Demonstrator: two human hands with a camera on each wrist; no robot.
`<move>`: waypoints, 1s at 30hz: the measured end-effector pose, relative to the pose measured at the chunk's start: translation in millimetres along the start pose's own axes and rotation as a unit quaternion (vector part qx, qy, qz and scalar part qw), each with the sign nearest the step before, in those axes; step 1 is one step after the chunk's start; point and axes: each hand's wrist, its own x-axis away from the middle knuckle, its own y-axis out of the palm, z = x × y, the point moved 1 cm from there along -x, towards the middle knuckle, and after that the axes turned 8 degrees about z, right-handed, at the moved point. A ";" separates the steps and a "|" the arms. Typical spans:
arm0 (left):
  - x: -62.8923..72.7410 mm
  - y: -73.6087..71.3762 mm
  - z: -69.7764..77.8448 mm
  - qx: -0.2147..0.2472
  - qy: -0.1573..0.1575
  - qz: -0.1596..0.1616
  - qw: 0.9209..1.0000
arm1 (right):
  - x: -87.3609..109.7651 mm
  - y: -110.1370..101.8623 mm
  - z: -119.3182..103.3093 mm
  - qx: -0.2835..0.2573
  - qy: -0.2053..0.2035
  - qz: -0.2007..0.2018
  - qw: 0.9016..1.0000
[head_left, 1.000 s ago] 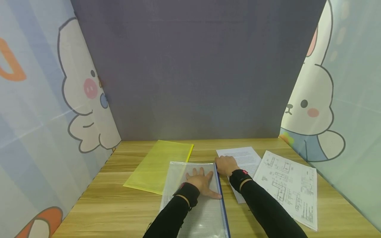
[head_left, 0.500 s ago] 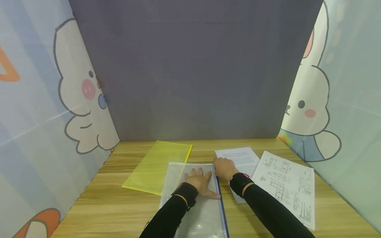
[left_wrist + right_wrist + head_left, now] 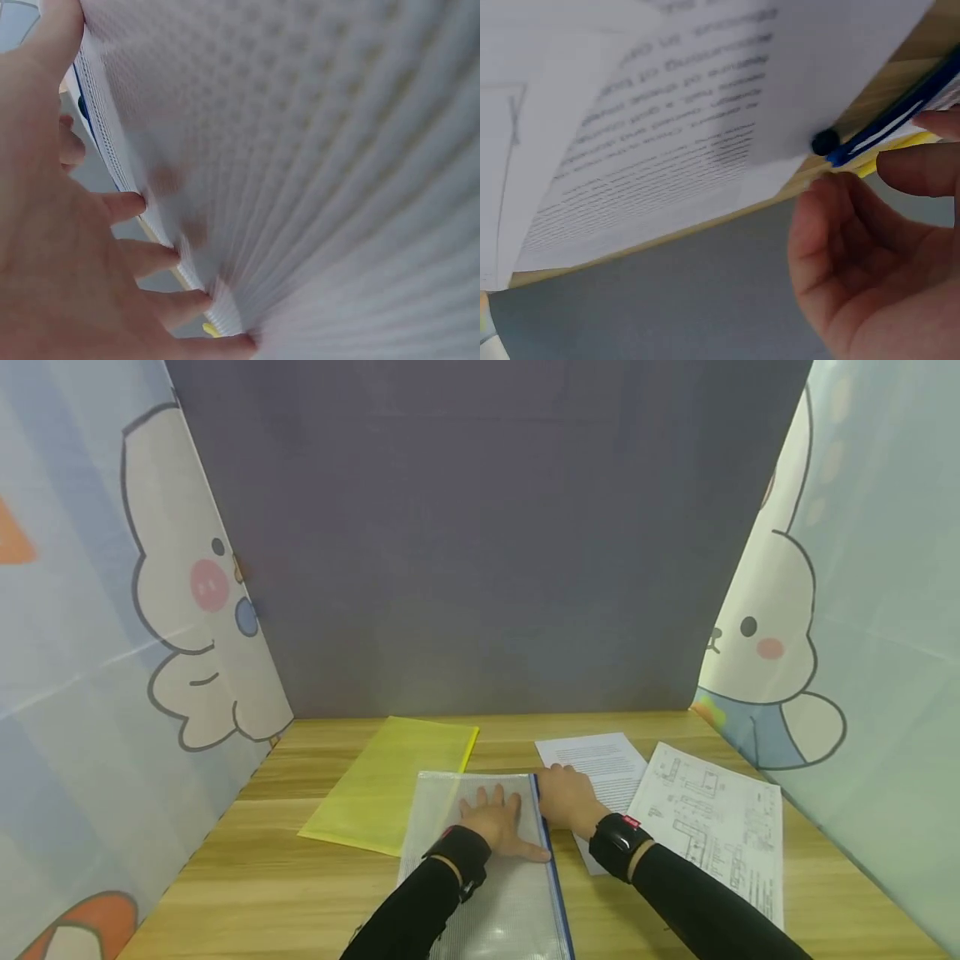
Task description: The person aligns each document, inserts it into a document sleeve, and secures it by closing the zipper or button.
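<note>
Right hand [image 3: 567, 797]: Fingers curl at the one o'clock corner of the pouch, beside the end of its blue edge strip [image 3: 560, 902]; from my remote feed I cannot tell whether they pinch the strip or only crowd it. A dark knob [image 3: 826, 142] sits at that end, apparently clear of the fingertips.

Left hand [image 3: 491, 822]: Fingers spread, grasping nothing, palm side down on the plastic with the thumb reaching three o'clock to the strip, probably to keep the light sheet from sliding while the other hand works the corner.

Clear pouch [image 3: 510, 910]: Flat on the wooden table [image 3: 240, 885], straight ahead of the person and, I judge, squared up so both hands reach the strip.

Yellow folder [image 3: 382, 793]: At ten o'clock from the pouch, its corner running under the ribbed plastic and showing through.

Papers: A text sheet [image 3: 600, 772] lies at two o'clock; a drawing sheet [image 3: 738, 827], nearer three, overlaps it. Both seem set aside within the right hand's reach.

Lost to me: The pouch's six o'clock end is cut off, and a black sleeve [image 3: 712, 906] covers part of the papers. Print is too small or blurred to read, and I cannot make out whether the pouch holds anything.
</note>
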 end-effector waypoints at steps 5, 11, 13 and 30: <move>-2.4 1.8 -7.7 0.038 0.015 0.022 0.999 | 10.2 -2.9 -8.0 -0.046 0.037 -0.029 0.998; -3.9 -1.7 -25.0 0.088 0.029 0.082 0.992 | 16.5 -3.8 -10.7 -0.109 0.074 -0.062 0.989; 0.0 -5.5 -30.5 0.076 0.017 0.096 0.992 | 17.2 -4.1 -9.4 -0.121 0.076 -0.068 0.987; 51.8 -34.2 -96.2 0.050 -0.112 0.106 0.987 | 38.6 -13.7 0.0 -0.216 0.057 -0.135 0.965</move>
